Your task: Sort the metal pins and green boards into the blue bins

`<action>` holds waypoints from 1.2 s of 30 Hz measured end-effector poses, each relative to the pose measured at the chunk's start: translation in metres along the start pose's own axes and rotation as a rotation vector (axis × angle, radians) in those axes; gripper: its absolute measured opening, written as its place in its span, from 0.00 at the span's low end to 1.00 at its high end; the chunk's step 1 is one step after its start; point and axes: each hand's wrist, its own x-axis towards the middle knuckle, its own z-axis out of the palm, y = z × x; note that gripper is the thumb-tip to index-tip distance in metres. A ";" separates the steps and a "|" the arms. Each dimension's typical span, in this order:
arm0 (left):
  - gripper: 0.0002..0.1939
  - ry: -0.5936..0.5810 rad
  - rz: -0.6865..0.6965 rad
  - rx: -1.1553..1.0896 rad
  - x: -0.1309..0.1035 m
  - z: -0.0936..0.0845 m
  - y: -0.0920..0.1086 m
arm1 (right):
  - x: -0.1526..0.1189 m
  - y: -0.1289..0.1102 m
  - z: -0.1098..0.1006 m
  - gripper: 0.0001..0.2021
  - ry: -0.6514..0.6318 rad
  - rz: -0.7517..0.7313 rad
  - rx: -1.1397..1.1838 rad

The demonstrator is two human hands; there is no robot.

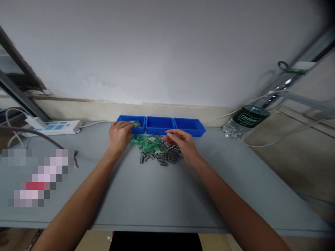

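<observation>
A pile of green plastic pieces (153, 144) lies mid-table, with several small grey metal cylinders (172, 154) around its front and right. Behind it stand three blue trays in a row: the left tray (142, 130) holds some green pieces, while the middle tray (159, 122) and the right tray (190, 126) show bare floors. My left hand (120, 134) is over the left tray's front left part, fingers bent down and their tips hard to make out. At the pile's right edge, my right hand (183, 142) has its thumb and fingers apart, with nothing visible held.
A white power strip (62, 127) with a plug and cables lies at the back left. A large clear bottle with a green label (246, 118) leans at the back right beside a white cable. A blurred-out pinkish item is on the left. The wall closes off the back.
</observation>
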 end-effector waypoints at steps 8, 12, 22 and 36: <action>0.29 -0.259 0.093 0.028 -0.005 0.018 0.003 | 0.002 0.000 -0.001 0.14 0.000 -0.031 -0.070; 0.27 -0.242 0.127 -0.001 -0.008 0.022 0.006 | 0.004 0.004 -0.003 0.13 0.015 -0.057 -0.121; 0.25 -0.358 0.193 -0.154 -0.007 0.001 0.042 | 0.004 0.014 -0.009 0.10 0.056 -0.255 -0.450; 0.19 -0.206 0.124 -0.289 -0.008 0.009 0.036 | 0.001 0.013 -0.007 0.10 0.031 -0.293 -0.452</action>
